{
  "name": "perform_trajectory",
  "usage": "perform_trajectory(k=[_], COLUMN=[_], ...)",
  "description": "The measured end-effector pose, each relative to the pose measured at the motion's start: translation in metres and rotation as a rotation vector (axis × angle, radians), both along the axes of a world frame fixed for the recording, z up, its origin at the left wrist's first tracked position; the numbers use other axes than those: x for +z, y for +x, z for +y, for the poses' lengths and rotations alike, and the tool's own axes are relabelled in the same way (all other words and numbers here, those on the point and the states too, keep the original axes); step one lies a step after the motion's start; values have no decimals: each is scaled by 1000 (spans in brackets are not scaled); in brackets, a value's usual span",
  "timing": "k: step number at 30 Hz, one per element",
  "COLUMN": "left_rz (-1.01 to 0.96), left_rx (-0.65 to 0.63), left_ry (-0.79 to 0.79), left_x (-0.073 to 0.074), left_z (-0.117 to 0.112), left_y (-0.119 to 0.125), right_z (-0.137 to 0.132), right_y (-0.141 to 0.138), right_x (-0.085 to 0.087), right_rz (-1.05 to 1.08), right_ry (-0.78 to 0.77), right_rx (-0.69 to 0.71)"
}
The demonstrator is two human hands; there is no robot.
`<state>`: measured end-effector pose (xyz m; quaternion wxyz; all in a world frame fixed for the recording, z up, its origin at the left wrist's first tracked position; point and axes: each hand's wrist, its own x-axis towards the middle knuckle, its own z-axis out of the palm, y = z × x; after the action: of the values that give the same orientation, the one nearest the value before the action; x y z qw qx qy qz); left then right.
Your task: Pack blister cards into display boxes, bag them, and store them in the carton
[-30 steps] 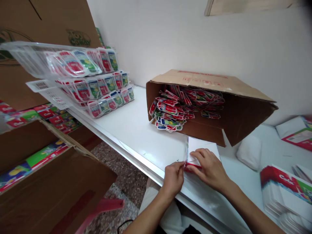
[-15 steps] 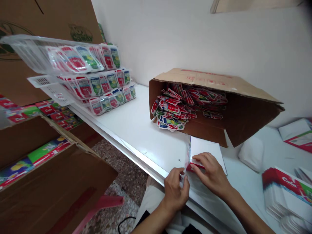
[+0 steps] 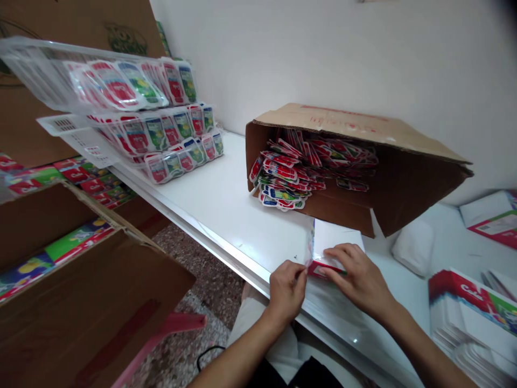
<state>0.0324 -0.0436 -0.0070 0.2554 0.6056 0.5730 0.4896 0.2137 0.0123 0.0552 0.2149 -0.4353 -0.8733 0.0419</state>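
A small white carton (image 3: 337, 237) with a red front edge lies on the table just below the opening of the big cardboard box. My right hand (image 3: 357, 275) grips it, fingers over the white top and thumb against the red side. At the carton's left front corner, my left hand (image 3: 287, 288) is closed in a pinch on a thin, clear plastic strip (image 3: 311, 250) that runs along the carton's left side. What lies deep inside the pinch is hidden by the fingers.
The cardboard box (image 3: 420, 188) lies on its side, full of loose red and green sachets (image 3: 283, 172). Stacked clear trays (image 3: 177, 126) of sachets stand left. Flat printed cartons (image 3: 464, 312) are piled right, near a white pad (image 3: 414, 248). An open box (image 3: 100, 302) stands below left.
My left hand has closed in against the carton's corner, and the plastic between its fingers shows less. My right hand keeps its grip on the carton. The view has shifted slightly.
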Motion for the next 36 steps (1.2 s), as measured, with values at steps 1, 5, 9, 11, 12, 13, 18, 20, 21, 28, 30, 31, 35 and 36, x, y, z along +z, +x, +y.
perform_trajectory(k=[1, 5, 9, 11, 12, 13, 18, 20, 21, 28, 30, 31, 35, 36], left_rz=[-13, -64, 97, 176, 205, 227, 252, 248, 253, 284, 276, 281, 319, 317], left_rx=[20, 151, 83, 125, 143, 137, -56, -41, -26, 14, 34, 35, -23, -38], left_ry=[39, 119, 201, 209, 212, 217, 201, 200, 208, 298, 314, 320, 334, 335], left_x=[-1, -10, -18, -17, -15, -13, -5, -5, -6, -8, -7, -8, -11, -13], left_z=[-2, -12, -15, -10, -7, -2, 15, 17, 17, 24, 25, 26, 26, 27], left_y=[2, 7, 6, 6, 5, 5, 5, 7, 8, 17, 17, 16, 13, 14], right_z=[0, -3, -10, -14, -14, -15, -15, -15, -15, -24, -26, -26, -23, -22], right_y=[-4, -16, -22, -24, -23, -22, 4, 17, 21, 13, 17, 20, 39, 42], right_x=[-3, -13, -20, -22, -23, -24, -23, -22, -22, -24, -27, -29, -39, -41], right_rz=[-14, 34, 38, 31, 35, 39, 13, 23, 35, 179, 173, 164, 98, 88], right_ry=[18, 82, 251, 299, 303, 298, 292, 302, 300, 348, 354, 363, 363, 345], right_rx=[-13, -94, -99, -25, 23, 71, 63, 29, 38, 113, 88, 50, -84, -78])
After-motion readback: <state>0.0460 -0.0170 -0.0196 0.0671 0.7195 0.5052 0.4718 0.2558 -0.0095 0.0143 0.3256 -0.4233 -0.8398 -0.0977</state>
